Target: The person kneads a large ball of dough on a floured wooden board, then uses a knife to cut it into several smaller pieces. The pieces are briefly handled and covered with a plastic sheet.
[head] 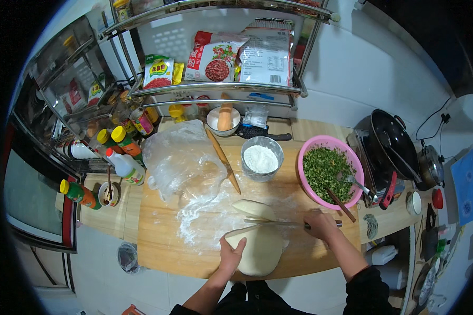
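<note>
A large slab of pale dough (260,252) lies near the front edge of a floured wooden board (161,244). My left hand (231,252) rests on the dough's left side, fingers and thumb spread over its edge. In my right hand (322,226) is the handle of a kitchen knife (276,223), its blade pointing left. The blade stands between the big slab and a smaller cut piece of dough (254,209) just behind it. Whether the blade touches the board is hidden.
Behind the dough are a rolling pin (224,161), a plastic bag (181,157) and a container of flour (261,159). To the right stands a pink basin (360,169) of chopped greens with a spoon and chopsticks. Bottles (126,167) line the left; a metal rack (220,87) overhangs the back.
</note>
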`<state>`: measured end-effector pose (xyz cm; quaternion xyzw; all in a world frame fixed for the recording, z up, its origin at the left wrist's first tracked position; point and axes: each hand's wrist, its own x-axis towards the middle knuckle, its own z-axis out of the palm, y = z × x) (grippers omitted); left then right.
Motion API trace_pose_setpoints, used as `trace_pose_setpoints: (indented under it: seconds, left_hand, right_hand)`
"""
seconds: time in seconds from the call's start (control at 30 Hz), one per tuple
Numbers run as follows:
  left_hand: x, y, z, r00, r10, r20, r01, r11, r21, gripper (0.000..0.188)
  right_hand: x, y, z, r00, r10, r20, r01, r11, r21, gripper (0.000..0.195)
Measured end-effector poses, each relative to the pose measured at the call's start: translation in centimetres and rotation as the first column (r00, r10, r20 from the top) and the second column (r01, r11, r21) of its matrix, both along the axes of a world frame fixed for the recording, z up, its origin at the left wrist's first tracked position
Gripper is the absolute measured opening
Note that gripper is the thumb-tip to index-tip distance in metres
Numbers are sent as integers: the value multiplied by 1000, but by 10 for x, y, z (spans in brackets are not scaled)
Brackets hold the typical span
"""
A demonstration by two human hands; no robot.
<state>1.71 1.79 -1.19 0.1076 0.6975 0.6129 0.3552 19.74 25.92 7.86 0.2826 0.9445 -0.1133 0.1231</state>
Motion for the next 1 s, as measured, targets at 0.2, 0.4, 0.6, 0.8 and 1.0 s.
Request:
trace_pose_setpoints:
  seconds: [0.2, 0.4, 0.6, 0.8, 1.0]
  left_hand:
    - [2, -3, 0, 1000, -4, 10, 3, 998, 65, 50]
    - [3, -2, 8, 1000, -19, -1, 19, 998, 67, 48]
    - [1, 1, -6, 977, -5, -215, 14, 999, 43, 49]
    - [-47, 0, -5, 987, -81, -136, 84, 996, 19, 50]
    - [-122, -15, 34, 904, -407, 132, 414, 910, -28, 51]
  right_hand:
    - [-4, 8, -6, 983, 96, -156, -102, 994, -26, 15]
    - [-14, 6, -9, 995, 88, -53, -91, 994, -57, 13]
    - [-19, -6, -30, 992, 85, -95, -86, 996, 0, 10]
    - [-5, -9, -28, 993, -92, -79, 85, 992, -89, 14]
    - [19, -27, -23, 966, -193, -173, 170, 975, -142, 16]
